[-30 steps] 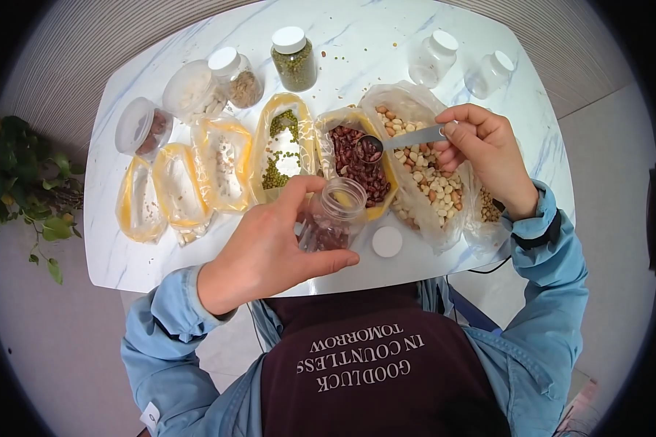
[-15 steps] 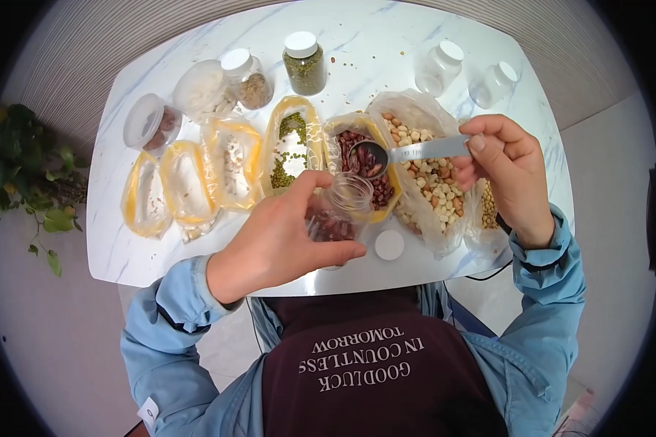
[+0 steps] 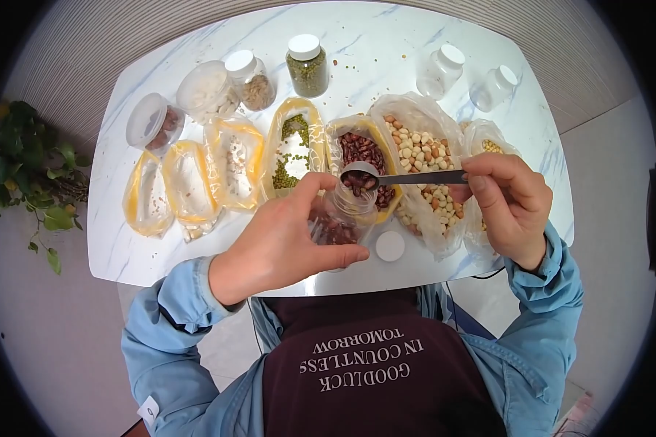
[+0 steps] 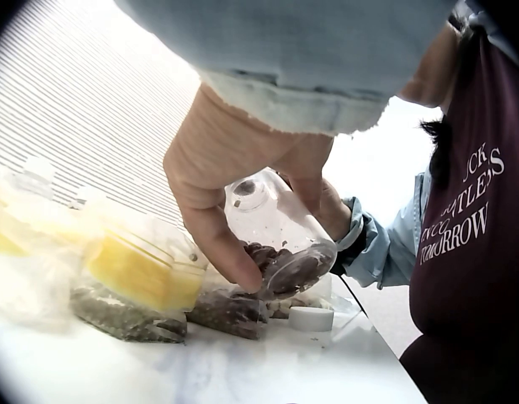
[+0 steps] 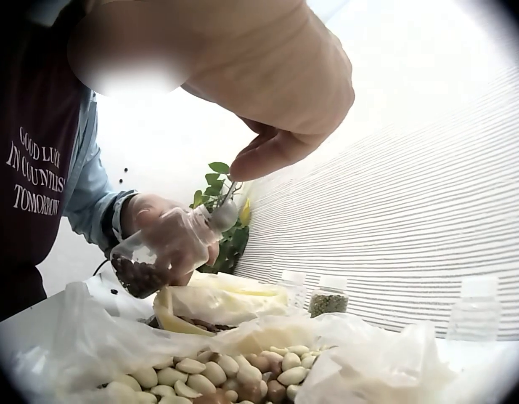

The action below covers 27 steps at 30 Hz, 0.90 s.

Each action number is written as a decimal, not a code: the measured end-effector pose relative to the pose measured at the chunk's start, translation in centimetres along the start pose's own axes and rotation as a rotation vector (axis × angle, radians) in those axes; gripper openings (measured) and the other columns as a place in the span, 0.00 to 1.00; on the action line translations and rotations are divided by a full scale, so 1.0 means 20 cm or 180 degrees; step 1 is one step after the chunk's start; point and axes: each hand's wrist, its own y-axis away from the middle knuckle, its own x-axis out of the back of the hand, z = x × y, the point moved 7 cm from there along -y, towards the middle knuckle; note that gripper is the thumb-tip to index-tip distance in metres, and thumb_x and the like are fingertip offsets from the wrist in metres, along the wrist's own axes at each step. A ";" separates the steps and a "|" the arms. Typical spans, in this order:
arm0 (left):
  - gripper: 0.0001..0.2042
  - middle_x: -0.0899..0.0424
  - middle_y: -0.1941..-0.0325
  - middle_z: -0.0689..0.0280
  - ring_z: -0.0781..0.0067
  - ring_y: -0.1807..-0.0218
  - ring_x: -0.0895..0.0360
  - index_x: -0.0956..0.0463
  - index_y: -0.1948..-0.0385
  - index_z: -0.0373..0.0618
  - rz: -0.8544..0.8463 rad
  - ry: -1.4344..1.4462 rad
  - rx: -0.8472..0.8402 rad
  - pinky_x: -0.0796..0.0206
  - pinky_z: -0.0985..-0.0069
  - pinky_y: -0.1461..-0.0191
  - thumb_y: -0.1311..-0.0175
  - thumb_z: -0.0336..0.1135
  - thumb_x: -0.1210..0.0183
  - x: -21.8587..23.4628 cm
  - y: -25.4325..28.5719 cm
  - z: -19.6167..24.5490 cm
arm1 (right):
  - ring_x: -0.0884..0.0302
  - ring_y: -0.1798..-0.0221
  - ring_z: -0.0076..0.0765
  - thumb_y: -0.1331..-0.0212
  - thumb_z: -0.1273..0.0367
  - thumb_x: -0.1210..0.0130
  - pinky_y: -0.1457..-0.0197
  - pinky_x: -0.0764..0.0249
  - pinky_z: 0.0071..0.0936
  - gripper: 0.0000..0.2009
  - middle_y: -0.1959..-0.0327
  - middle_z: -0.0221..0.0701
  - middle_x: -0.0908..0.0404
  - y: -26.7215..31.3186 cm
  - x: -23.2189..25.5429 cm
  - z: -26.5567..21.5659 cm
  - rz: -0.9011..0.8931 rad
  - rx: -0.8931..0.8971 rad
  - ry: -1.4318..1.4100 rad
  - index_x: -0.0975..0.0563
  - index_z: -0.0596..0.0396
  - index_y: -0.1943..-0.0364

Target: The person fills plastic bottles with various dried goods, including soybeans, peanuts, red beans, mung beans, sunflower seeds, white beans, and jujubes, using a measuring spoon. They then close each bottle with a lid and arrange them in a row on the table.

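Observation:
My left hand [image 3: 270, 244] grips a clear plastic jar [image 3: 335, 231] between thumb and fingers. Dark red kidney beans [image 4: 297, 271] lie low inside it, and the left wrist view shows it tilted. My right hand [image 3: 514, 207] pinches the end of a metal measuring spoon's handle [image 3: 426, 177]. The spoon's bowl [image 5: 224, 216] is tipped at the jar's mouth, with red beans in it. Behind the jar stands an open bag of red beans [image 3: 361, 149]. A white lid [image 3: 391, 246] lies on the table, right of the jar.
To the right are open bags of peanuts [image 3: 423, 146] and yellowish beans [image 3: 490, 146]. Left stand a mung bean bag [image 3: 293, 149] and several nearly emptied bags [image 3: 186, 182]. Along the back are a capped mung bean jar [image 3: 306, 69], two capped clear jars [image 3: 441, 71] and several filled containers [image 3: 204, 95].
The right hand has raised the spoon of red beans out of the bag, brought it left to the jar's mouth and tipped it. The left hand's grip on the jar stays the same.

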 end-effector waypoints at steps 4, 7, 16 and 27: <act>0.37 0.18 0.66 0.53 0.58 0.63 0.18 0.39 0.47 0.33 0.0036 -0.0027 -0.0032 0.29 0.70 0.59 0.53 0.46 0.29 0.00 0.00 0.00 | 0.17 0.70 0.32 0.46 0.81 0.47 0.68 0.23 0.22 0.08 0.72 0.37 0.18 0.00 0.00 -0.10 -0.0309 0.0737 0.0699 0.21 0.63 0.62; 0.38 0.18 0.65 0.53 0.57 0.62 0.18 0.39 0.47 0.33 0.0044 -0.0081 -0.0049 0.29 0.70 0.59 0.54 0.46 0.29 0.00 0.00 0.00 | 0.17 0.71 0.32 0.46 0.82 0.47 0.69 0.23 0.22 0.08 0.71 0.38 0.18 0.00 0.00 -0.13 -0.0320 0.1043 0.0805 0.21 0.63 0.63; 0.37 0.19 0.64 0.53 0.58 0.62 0.19 0.41 0.45 0.37 0.0108 -0.0080 -0.0147 0.29 0.69 0.58 0.53 0.45 0.29 0.00 0.01 -0.01 | 0.17 0.71 0.33 0.45 0.82 0.47 0.68 0.24 0.22 0.09 0.70 0.38 0.17 -0.02 0.03 -0.02 0.0320 0.0169 0.0354 0.21 0.62 0.61; 0.35 0.20 0.61 0.51 0.52 0.60 0.20 0.42 0.43 0.40 0.0013 -0.0387 -0.0207 0.29 0.66 0.57 0.51 0.41 0.31 -0.03 0.06 -0.01 | 0.22 0.71 0.40 0.52 0.78 0.45 0.70 0.26 0.31 0.14 0.72 0.34 0.21 -0.01 -0.19 0.11 -0.0469 0.1204 0.1673 0.22 0.53 0.58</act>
